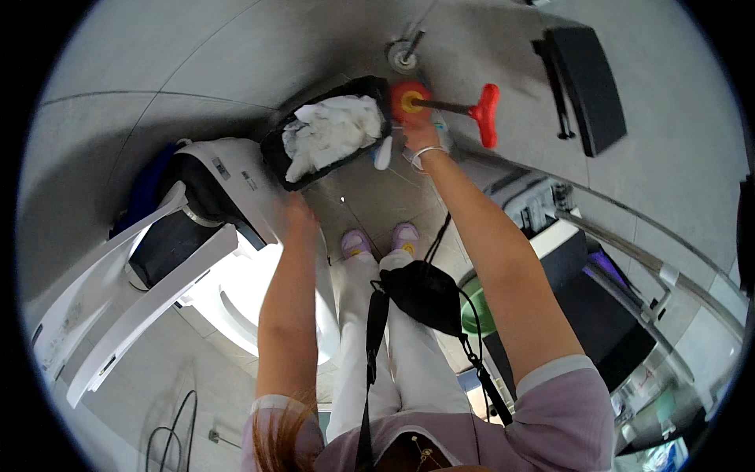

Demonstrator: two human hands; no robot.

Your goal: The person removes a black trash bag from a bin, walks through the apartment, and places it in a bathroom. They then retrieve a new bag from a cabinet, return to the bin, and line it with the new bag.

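Right by the red plunger [443,105] at the floor's [368,197] far edge with right hand [418,135]; beside the bin's [274,153] near corner with left hand [300,214]! Too blurred to tell openness or grip.

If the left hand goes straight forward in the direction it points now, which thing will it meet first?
Probably the black bin with white crumpled paper, just beyond the left hand. The hand is blurred and depth is unclear, so they may already touch.
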